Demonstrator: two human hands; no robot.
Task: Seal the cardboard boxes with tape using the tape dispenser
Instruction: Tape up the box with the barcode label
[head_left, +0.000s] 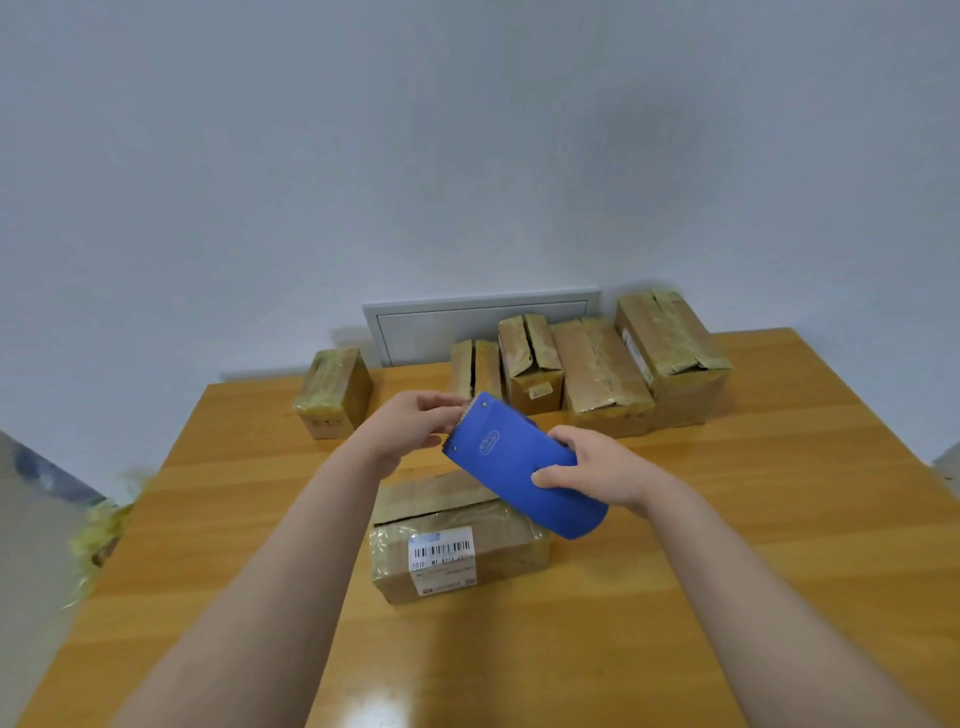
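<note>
The right hand gripped the blue tape dispenser around its rounded rear half, thumb over the near edge and fingers wrapped behind; that hold kept the tool in the air just above the far right corner of the labelled box, not touching it, with the toothed mouth tilted up toward eleven o'clock. The left hand met that mouth from nine o'clock, its fingers gathered at the serrated edge; it was probably there to find or draw out the free end of tape, but whether it actually pinched anything could not be told, since no tape end showed clearly. The labelled box lay flat at the middle of the wooden table, its barcode label facing six o'clock and its top flaps closed; it sat directly under the hands, which suggested it was the one waiting to be sealed. A row of four boxes stood against the wall from twelve toward two o'clock, most already shiny with tape, though the leftmost showed a dark open seam; a single box stood apart at ten o'clock, also wrapped. They seemed pushed back to keep the working space free; judging by this, the sealing stroke on the near box had not yet begun.
</note>
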